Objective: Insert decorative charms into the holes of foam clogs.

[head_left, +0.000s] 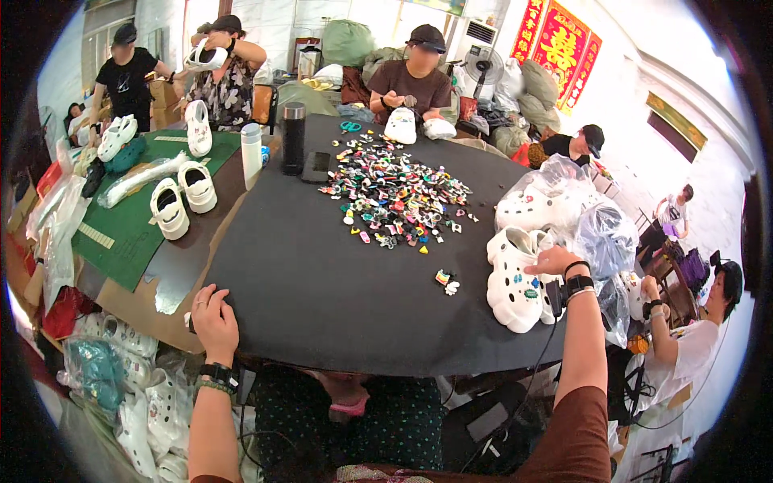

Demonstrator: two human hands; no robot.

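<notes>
My right hand (554,261) is closed on the opening of a white clog (515,294) at the right of the black table. Several small charms, blue and green among them, sit on this clog's upper. Another pale clog (541,239) lies against it, partly hidden by my hand. My left hand (214,324) lies on the table's near left edge, fingers stretched out and holding nothing that I can see. A big heap of colourful shoe charms (394,193) covers the table's middle. Two or so loose charms (446,280) lie apart, nearer to me.
Plastic-bagged white clogs (547,201) crowd the table's right side. A black bottle (293,138), a white bottle (251,153) and a phone (316,167) stand or lie beyond. White clogs (169,209) rest on a green mat (121,233). Bagged clogs (165,410) fill the lower left. Co-workers sit around.
</notes>
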